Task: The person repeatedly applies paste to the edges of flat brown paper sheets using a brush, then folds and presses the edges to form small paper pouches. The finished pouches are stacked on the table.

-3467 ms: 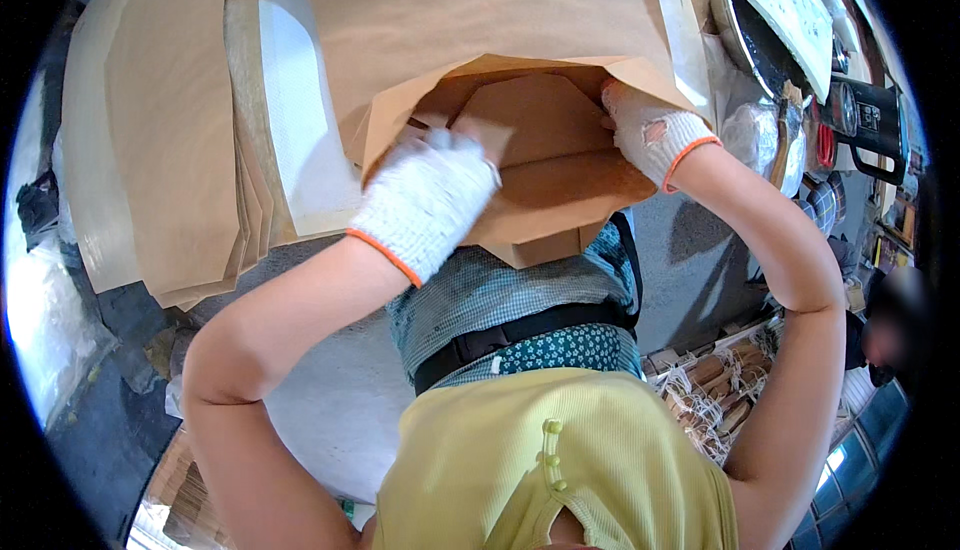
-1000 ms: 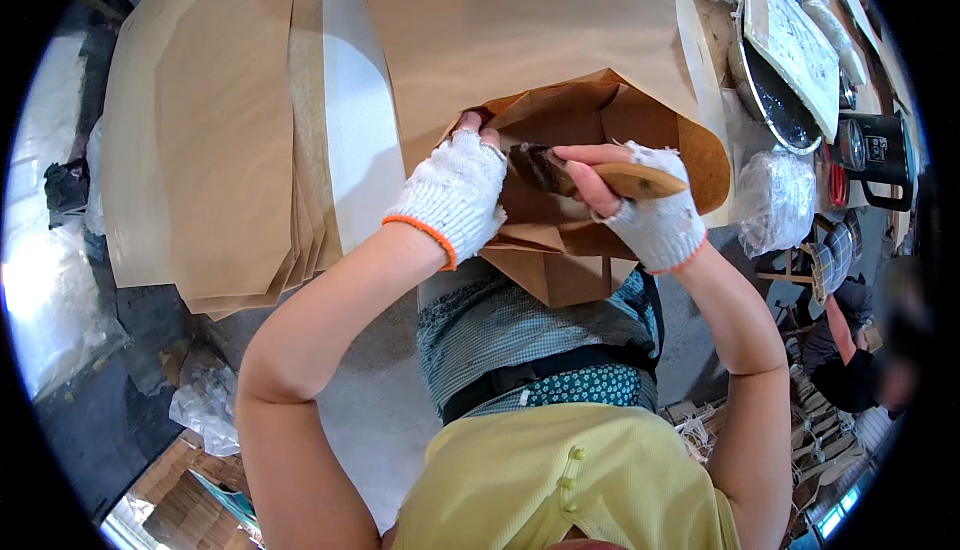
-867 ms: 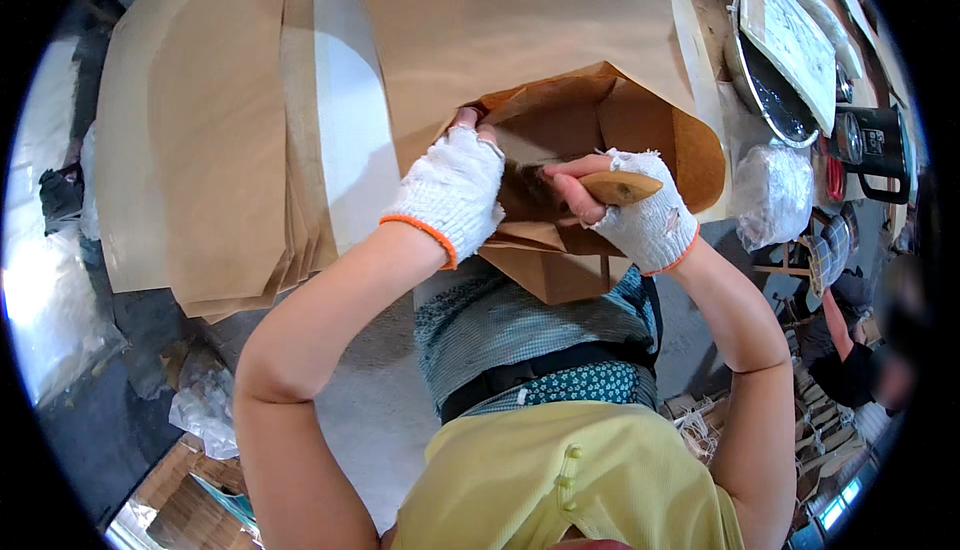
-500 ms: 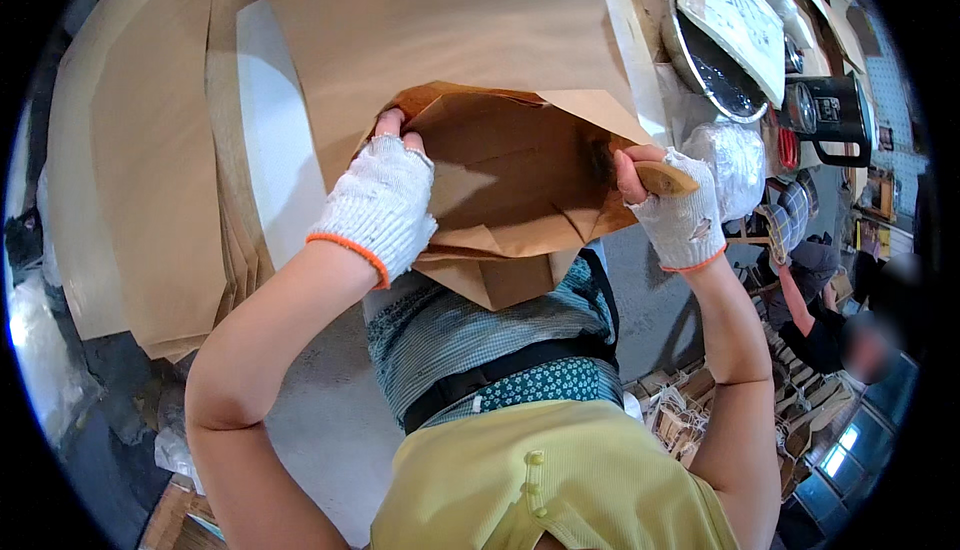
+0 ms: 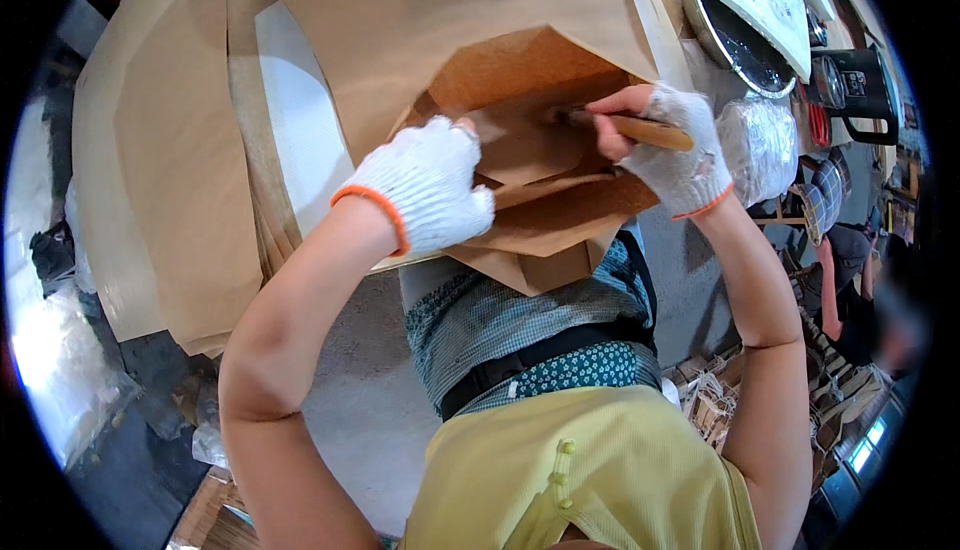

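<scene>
A large brown paper bag point(image 5: 545, 230) lies at the near table edge, its mouth spread wide toward me. My left hand point(image 5: 430, 185), in a white fingerless knit glove with an orange cuff, grips the left side of that mouth; its fingertips are partly hidden against the paper. In my right hand point(image 5: 665, 145), gloved alike, is a brush point(image 5: 650, 132) with a pale wooden handle. Its blurred, dark tip points left into the opening, close to the inner paper; I cannot tell whether it touches.
Brown paper sheets point(image 5: 185, 160) lie stacked at the left beside a white sheet point(image 5: 300, 100). At the far right are a round pan point(image 5: 745, 55) with dark contents, a white board point(image 5: 765, 5) across it, a black mug point(image 5: 865, 95) and a clear plastic bundle point(image 5: 760, 150). Another person point(image 5: 850, 280) sits beyond.
My right hand has swung the brush up and left, further across the bag's mouth. My left hand has shifted right and slightly down, and the bag's far flap now stands higher.
</scene>
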Demonstrator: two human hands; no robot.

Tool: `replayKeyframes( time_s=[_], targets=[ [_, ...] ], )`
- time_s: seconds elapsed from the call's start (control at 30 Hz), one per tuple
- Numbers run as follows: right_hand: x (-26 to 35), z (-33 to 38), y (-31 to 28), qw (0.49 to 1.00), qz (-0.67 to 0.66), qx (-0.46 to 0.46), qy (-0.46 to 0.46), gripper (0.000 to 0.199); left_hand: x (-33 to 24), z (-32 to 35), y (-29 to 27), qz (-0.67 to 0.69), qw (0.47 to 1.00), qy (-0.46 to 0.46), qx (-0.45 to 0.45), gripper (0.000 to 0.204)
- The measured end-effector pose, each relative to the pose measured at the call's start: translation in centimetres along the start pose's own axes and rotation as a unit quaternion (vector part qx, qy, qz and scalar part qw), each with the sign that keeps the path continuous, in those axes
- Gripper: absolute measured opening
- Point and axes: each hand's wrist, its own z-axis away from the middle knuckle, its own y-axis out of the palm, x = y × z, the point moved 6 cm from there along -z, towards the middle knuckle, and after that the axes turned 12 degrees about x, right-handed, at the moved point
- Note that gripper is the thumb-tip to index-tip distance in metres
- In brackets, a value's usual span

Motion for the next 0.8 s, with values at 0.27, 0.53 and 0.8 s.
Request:
replayKeyframes(
  time_s=[0.27, 0.53, 0.8],
  targets=[
    [-0.2, 2.8, 1.2, 0.964, -0.223, -0.067, 0.126, 0.014, -0.4, -6.7, -1.7, -0.011, 0.999, -0.016, -0.029, 0.028],
    [2.4, 1.8, 4.8, 0.980, 0.195, -0.017, 0.027, 0.007, 1.3, -6.8, -1.1, -0.005, 0.994, -0.041, -0.099, 0.029],
    [1.7, 4.0, 0.0, 0.965, 0.220, -0.009, 0.145, 0.013, 1.3, -6.7, -1.5, -0.034, 0.993, -0.061, -0.098, 0.026]
  ],
)
